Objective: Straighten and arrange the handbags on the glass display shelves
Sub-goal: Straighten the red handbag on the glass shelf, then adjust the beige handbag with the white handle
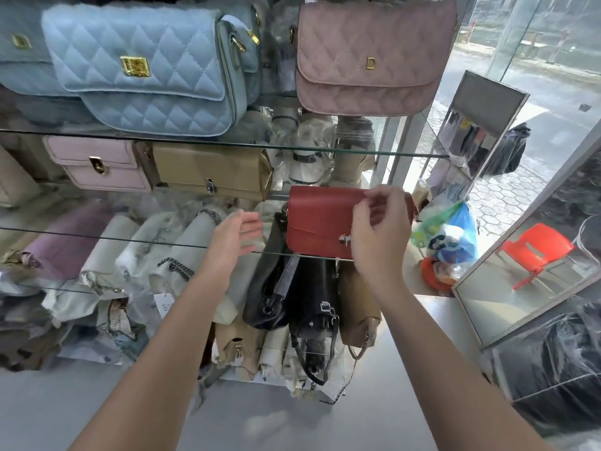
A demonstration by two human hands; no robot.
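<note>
A red leather handbag (317,219) with a silver clasp stands upright on the right end of the lower glass shelf (97,234). My right hand (379,229) pinches its upper right edge. To the bag's left, my left hand (235,234) hovers open just above the shelf edge, a short gap away from the bag. On the middle glass shelf (357,152) stand a pink handbag (100,164) and a tan handbag (211,172). Above them sit a quilted light-blue handbag (143,66) and a quilted dusty-pink handbag (370,56).
Below the lower shelf lie several wrapped bags in white, purple, black (286,297) and tan. A framed mirror (520,278) leans at the right, reflecting a red chair. Plastic sacks (452,236) sit by the glass wall. Black plastic-covered goods (559,362) are at the lower right.
</note>
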